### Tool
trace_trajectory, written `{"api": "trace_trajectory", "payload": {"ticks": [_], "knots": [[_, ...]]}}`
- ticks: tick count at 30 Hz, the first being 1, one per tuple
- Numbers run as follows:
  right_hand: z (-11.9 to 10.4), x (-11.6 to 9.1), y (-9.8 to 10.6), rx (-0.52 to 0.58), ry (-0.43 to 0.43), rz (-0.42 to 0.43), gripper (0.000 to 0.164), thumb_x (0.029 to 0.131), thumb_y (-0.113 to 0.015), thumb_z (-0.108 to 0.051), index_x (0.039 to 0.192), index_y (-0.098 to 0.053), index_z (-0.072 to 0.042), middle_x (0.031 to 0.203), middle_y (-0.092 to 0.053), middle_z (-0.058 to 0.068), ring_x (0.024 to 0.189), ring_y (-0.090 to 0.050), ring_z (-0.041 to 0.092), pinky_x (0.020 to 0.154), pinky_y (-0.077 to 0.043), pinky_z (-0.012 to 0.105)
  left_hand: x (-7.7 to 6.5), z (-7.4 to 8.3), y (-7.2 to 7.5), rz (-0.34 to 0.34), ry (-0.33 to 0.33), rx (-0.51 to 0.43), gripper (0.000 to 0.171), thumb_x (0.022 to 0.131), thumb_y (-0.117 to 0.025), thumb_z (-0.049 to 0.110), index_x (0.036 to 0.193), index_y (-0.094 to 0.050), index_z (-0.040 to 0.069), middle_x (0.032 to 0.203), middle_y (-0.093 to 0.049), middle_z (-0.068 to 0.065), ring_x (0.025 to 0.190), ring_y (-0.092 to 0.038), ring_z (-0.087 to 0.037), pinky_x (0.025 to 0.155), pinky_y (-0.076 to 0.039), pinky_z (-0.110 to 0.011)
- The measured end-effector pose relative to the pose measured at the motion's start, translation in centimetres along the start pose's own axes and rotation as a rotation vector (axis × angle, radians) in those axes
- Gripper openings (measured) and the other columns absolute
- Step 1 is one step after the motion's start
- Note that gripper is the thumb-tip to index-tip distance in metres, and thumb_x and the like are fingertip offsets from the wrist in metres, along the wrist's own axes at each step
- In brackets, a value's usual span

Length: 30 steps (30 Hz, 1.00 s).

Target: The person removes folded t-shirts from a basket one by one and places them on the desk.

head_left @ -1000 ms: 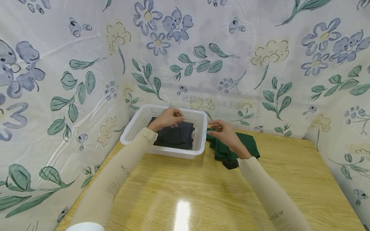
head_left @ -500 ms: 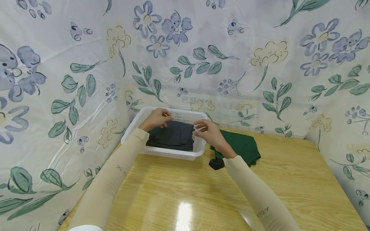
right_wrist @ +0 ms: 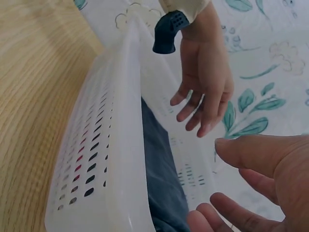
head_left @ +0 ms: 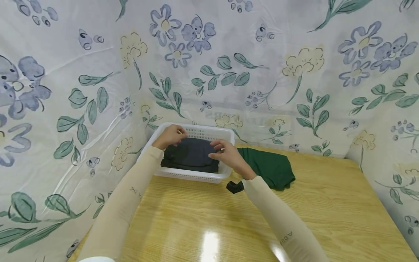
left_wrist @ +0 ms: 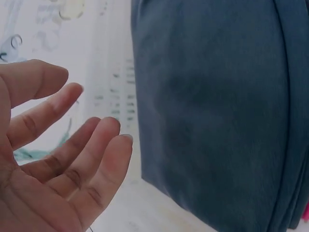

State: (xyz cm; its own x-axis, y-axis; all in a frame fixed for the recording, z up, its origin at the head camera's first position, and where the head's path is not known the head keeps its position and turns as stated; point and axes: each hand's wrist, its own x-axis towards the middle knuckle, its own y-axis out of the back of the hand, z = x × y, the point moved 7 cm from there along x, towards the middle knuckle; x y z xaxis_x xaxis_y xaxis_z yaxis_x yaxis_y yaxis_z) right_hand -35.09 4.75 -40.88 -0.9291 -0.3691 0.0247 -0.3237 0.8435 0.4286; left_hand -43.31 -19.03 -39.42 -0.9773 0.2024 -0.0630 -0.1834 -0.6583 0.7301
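Observation:
A folded dark navy cloth (head_left: pixel 190 154) lies flat inside a white plastic basket (head_left: pixel 190 177) with slotted walls. Over the basket's left part hovers my left hand (head_left: pixel 171 136), fingers loosely bent. The left wrist view shows that hand (left_wrist: pixel 63 154) holding nothing, its fingertips a little apart from the cloth's edge. My right hand (head_left: pixel 229 155) hangs above the basket's right end, thumb and fingers spread with nothing between them. To the right of the basket, a folded dark green cloth (head_left: pixel 268 167) rests on the table, partly hidden behind my right hand and forearm.
The wooden table (head_left: pixel 183 218) stretches toward me and to the right. Floral fabric (head_left: pixel 262 72) hangs close behind the basket and at its left. A black camera mount (head_left: pixel 235 187) juts from my right wrist. Something pink (left_wrist: pixel 305 212) peeks out under the navy cloth.
My right hand has moved left, from over the green cloth to above the basket's right end. My left hand has shifted left, uncovering more of the navy cloth.

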Motion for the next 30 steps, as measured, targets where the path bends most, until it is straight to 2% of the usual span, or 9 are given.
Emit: {"api": "trace_trajectory", "payload": {"ticks": [6, 13, 17, 22, 26, 30], "knots": [[0.3, 0.5, -1.1, 0.004, -0.030, -0.037, 0.052, 0.098, -0.074, -0.020, 0.144, -0.055, -0.009, 0.142, -0.053, 0.020, 0.120, -0.056, 0.032, 0.095, -0.051, 0.047, -0.1, -1.8, 0.3, -0.001, 0.037, 0.020, 0.030, 0.106, -0.058, 0.019, 0.123, -0.065, -0.005, 0.116, -0.063, -0.023, 0.097, -0.062, -0.036, 0.079, -0.058, -0.046], [0.1, 1.1, -2.6, -0.094, -0.081, -0.073, 0.057, 0.094, -0.079, -0.019, 0.144, -0.056, -0.008, 0.145, -0.050, 0.018, 0.131, -0.050, 0.034, 0.100, -0.049, 0.050, -1.1, -3.0, 0.8, 0.018, 0.077, 0.092, 0.033, 0.103, -0.057, 0.016, 0.122, -0.063, -0.010, 0.127, -0.059, -0.027, 0.104, -0.058, -0.037, 0.083, -0.052, -0.046], [0.1, 1.3, -3.1, -0.111, -0.134, -0.098, 0.060, 0.093, -0.079, -0.020, 0.146, -0.053, -0.008, 0.152, -0.046, 0.016, 0.136, -0.046, 0.035, 0.104, -0.047, 0.050, -1.6, -3.6, 0.8, -0.045, 0.132, 0.075, 0.035, 0.106, -0.054, 0.018, 0.129, -0.060, -0.008, 0.133, -0.056, -0.027, 0.107, -0.057, -0.035, 0.084, -0.054, -0.049], [0.4, 1.4, -3.6, -0.070, -0.214, -0.137, 0.068, 0.093, -0.078, -0.019, 0.151, -0.045, -0.006, 0.157, -0.041, 0.016, 0.142, -0.042, 0.036, 0.109, -0.041, 0.053, -1.5, -4.3, 0.6, -0.111, 0.203, 0.011, 0.036, 0.106, -0.053, 0.019, 0.130, -0.058, -0.007, 0.132, -0.054, -0.024, 0.097, -0.055, -0.031, 0.081, -0.054, -0.046], [0.9, 1.5, -3.8, -0.037, -0.261, -0.119, 0.074, 0.092, -0.080, -0.019, 0.153, -0.040, -0.005, 0.159, -0.038, 0.016, 0.143, -0.040, 0.037, 0.112, -0.039, 0.054, -1.3, -4.8, 0.6, -0.120, 0.245, 0.043, 0.034, 0.106, -0.053, 0.021, 0.124, -0.054, -0.008, 0.122, -0.054, -0.023, 0.093, -0.059, -0.033, 0.084, -0.057, -0.048], [1.6, 1.8, -4.0, -0.003, -0.288, -0.088, 0.075, 0.092, -0.080, -0.021, 0.154, -0.040, -0.006, 0.158, -0.040, 0.016, 0.143, -0.041, 0.037, 0.111, -0.039, 0.055, -1.2, -5.0, 0.1, -0.171, 0.276, 0.035, 0.042, 0.105, -0.054, 0.020, 0.130, -0.045, -0.013, 0.127, -0.049, -0.028, 0.100, -0.060, -0.040, 0.088, -0.056, -0.053]]}}
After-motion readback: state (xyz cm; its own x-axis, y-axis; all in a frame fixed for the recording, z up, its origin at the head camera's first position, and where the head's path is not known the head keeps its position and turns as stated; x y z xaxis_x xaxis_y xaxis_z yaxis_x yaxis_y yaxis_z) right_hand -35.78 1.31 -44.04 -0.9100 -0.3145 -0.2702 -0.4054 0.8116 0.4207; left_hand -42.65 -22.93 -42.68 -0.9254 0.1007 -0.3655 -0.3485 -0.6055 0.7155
